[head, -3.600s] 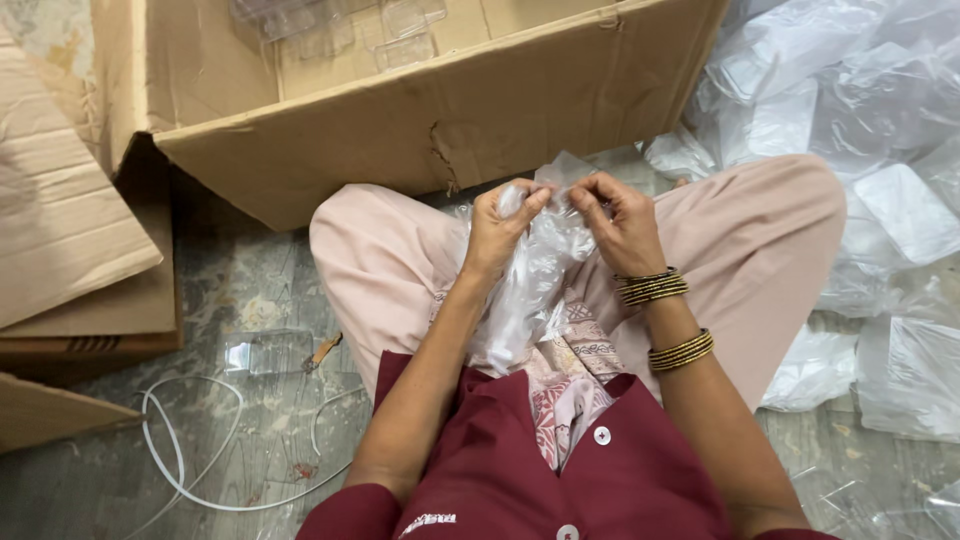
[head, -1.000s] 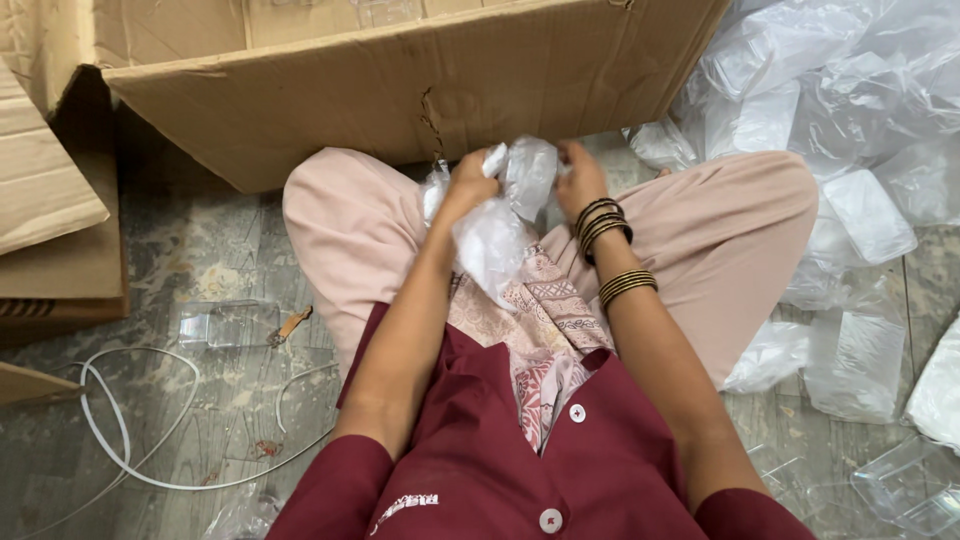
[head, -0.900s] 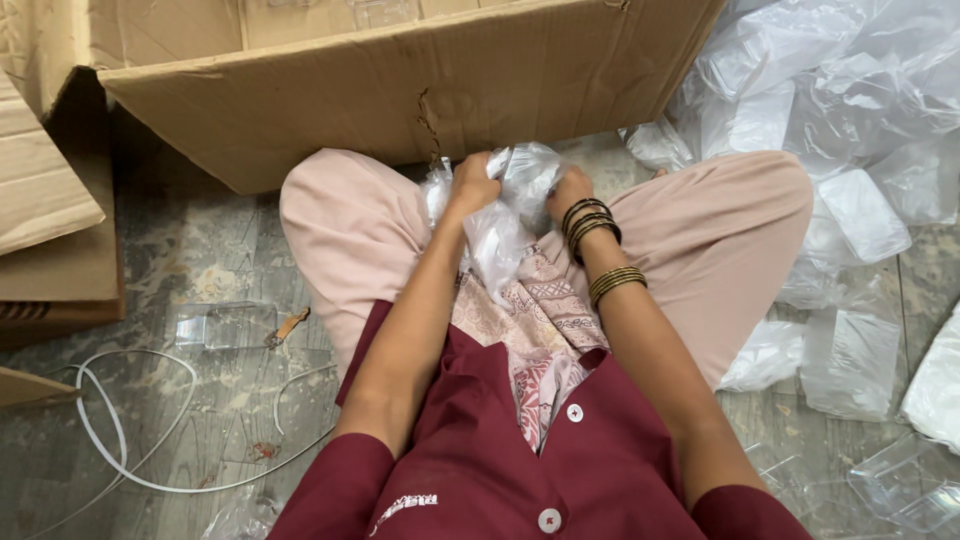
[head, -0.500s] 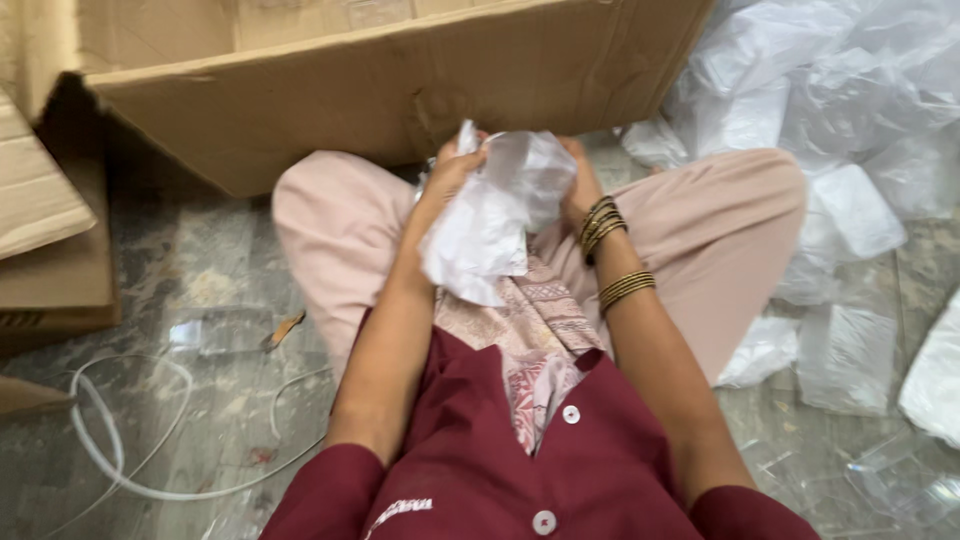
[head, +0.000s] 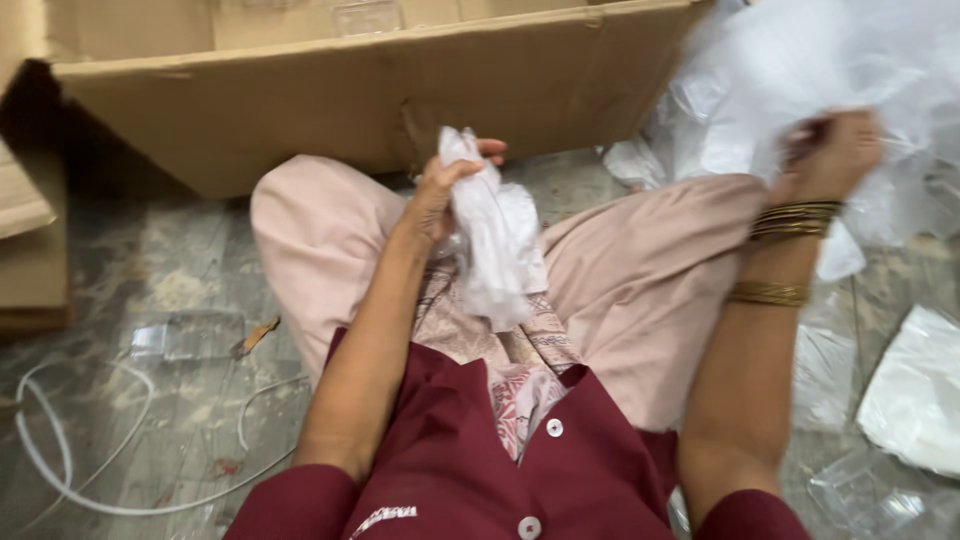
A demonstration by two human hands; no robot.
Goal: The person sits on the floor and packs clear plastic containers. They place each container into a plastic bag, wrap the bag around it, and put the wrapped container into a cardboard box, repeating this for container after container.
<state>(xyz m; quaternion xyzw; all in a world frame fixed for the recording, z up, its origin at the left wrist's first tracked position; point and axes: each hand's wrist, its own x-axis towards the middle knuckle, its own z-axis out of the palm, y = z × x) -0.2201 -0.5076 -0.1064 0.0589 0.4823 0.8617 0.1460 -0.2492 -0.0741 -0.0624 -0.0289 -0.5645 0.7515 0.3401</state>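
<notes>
I sit on the floor in pink trousers and a maroon top. My left hand (head: 450, 185) is closed around the top of a bundle of clear plastic bags (head: 495, 245), which hangs down over my lap. My right hand (head: 830, 155), with gold bangles on the wrist, is stretched out to the right into a heap of clear plastic bags (head: 850, 70). Its fingers are curled on a piece of that plastic, though blur hides the exact grip.
A big open cardboard box (head: 400, 100) stands just beyond my knees. More cardboard (head: 30, 250) lies at the left. White strapping loops (head: 120, 450) and a clear plastic tray (head: 190, 335) are on the floor at left. Further plastic pieces (head: 915, 390) lie at the right.
Both hands were together on the bundle over my lap. Now my right hand has let go and swung out right to the plastic heap, while the left keeps the bundle.
</notes>
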